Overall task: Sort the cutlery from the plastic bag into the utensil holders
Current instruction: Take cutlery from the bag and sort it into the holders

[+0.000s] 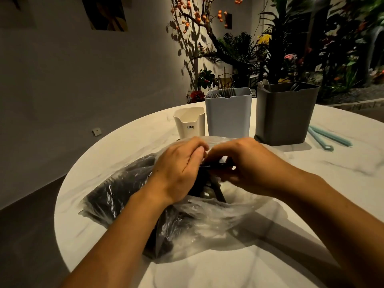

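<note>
Both hands meet over the plastic bag (187, 221) of cutlery.
Left hand (178, 169) and right hand (247, 165) together pinch one dark utensil (216, 165) above the bag's mouth; far across the table (311, 204) stand white (189, 123), pale blue (228, 113) and grey holders (285, 115).

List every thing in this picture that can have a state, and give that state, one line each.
plastic bag: open, lying on the table, dark cutlery inside
left hand: gripping dark cutlery over the bag
right hand: gripping the same dark cutlery
white holder: upright, looks empty
light grey holder: upright, holds cutlery
dark grey holder: upright, holds utensils
</note>
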`<state>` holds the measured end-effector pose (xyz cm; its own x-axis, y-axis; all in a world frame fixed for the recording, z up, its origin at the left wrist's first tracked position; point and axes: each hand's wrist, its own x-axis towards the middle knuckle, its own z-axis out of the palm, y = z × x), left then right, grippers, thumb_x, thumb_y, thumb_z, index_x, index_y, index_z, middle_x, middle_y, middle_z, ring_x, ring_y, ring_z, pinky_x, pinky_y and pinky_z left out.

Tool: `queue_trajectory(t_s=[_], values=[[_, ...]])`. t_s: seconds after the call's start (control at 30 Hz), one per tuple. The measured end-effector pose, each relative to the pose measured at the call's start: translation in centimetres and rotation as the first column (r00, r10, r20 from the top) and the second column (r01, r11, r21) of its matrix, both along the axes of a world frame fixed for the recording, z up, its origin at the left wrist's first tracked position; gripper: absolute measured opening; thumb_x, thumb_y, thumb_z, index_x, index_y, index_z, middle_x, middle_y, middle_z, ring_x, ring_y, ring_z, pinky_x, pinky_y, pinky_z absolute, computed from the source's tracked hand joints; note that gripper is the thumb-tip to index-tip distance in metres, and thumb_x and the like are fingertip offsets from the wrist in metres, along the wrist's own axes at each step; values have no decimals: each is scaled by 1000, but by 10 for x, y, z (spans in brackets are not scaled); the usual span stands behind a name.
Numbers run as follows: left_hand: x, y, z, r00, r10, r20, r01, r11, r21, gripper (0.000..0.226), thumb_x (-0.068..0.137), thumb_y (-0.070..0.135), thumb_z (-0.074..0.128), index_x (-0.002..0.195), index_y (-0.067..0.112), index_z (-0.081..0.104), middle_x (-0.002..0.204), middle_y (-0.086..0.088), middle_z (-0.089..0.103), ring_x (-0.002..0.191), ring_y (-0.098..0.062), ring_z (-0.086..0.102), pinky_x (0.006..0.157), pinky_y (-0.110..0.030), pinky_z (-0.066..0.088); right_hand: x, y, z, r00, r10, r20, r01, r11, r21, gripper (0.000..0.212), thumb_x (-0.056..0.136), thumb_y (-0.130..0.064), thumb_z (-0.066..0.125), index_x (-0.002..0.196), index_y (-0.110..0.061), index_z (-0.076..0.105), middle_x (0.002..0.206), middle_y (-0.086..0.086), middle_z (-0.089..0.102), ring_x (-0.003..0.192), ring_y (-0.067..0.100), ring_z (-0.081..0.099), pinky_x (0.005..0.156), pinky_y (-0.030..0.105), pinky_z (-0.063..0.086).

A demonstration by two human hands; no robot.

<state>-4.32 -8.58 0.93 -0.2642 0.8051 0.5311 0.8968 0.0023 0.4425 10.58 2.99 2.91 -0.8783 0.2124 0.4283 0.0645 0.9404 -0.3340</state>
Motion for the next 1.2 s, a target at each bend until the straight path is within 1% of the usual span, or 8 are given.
queue_trajectory(t_s=[0.07, 0.17, 0.33, 0.4, 0.57, 0.73, 1.0, 1.2], values=[[6, -1, 4, 996, -73, -52, 70, 996, -54, 22, 93, 30, 39, 99, 24, 59, 93, 4, 61, 92, -16, 56, 81, -39, 49, 3, 6, 4, 999, -36, -21, 36, 999, -20, 28, 84, -25, 74, 112, -30, 73, 96, -18, 64, 80, -1, 62, 69, 9, 49], [11, -1, 6, 978, -23, -207, -3, 992, -124, 24, 84, 32, 50, 104, 24, 59, 99, 6, 62, 96, -13, 52, 89, -37, 47, 10, 12, 8, 998, -63, -18, 61, 995, -75, 24, 84, -29, 73, 108, -29, 74, 90, -18, 66, 75, 0, 64, 70, 16, 55], [12, 1, 6, 914, 108, -391, -201, 958, -205, 10, 102, 32, 46, 102, 24, 53, 105, 3, 59, 104, -17, 49, 91, -30, 37, 12, 15, 11, 994, -69, -89, 36, 944, -327, 26, 77, -22, 79, 100, -21, 70, 83, -10, 70, 66, 2, 70, 60, 19, 57], [13, 3, 6, 897, 144, -417, -235, 956, -176, 13, 104, 34, 42, 97, 25, 47, 103, 2, 59, 102, -19, 49, 91, -32, 37, 14, 17, 16, 988, -52, -148, -19, 897, -442, 26, 75, -15, 80, 99, -17, 69, 83, -5, 72, 71, 6, 72, 65, 20, 58], [17, 6, 6, 927, 214, -310, -243, 968, -60, 20, 104, 40, 37, 94, 26, 47, 85, 3, 58, 81, -18, 52, 78, -39, 48, 14, 21, 15, 947, -7, -320, -238, 655, -717, 28, 78, -2, 74, 105, -9, 70, 92, 4, 76, 87, 17, 73, 74, 25, 58], [28, 7, 8, 927, 242, -287, -264, 963, -42, 11, 101, 36, 49, 104, 26, 51, 99, 1, 62, 95, -17, 54, 89, -33, 48, 0, 11, 1, 975, 8, -221, -141, 794, -592, 23, 85, -20, 72, 108, -20, 68, 98, -5, 73, 91, 10, 70, 74, 25, 56], [28, 9, 2, 937, 274, -214, -292, 955, -54, 26, 95, 40, 62, 115, 31, 48, 96, 9, 66, 84, -14, 60, 72, -28, 50, 0, 11, 0, 952, -53, -300, -182, 690, -700, 15, 88, -17, 69, 101, -10, 70, 88, 1, 74, 82, 17, 71, 70, 27, 57], [16, 7, -1, 943, 267, -200, -296, 945, -137, 42, 75, 59, 75, 105, 34, 59, 101, 13, 67, 90, -15, 61, 78, -37, 56, 2, 18, 3, 923, -189, -335, -150, 626, -765, 12, 89, -15, 67, 100, -10, 69, 87, 4, 72, 76, 13, 70, 68, 24, 56]])
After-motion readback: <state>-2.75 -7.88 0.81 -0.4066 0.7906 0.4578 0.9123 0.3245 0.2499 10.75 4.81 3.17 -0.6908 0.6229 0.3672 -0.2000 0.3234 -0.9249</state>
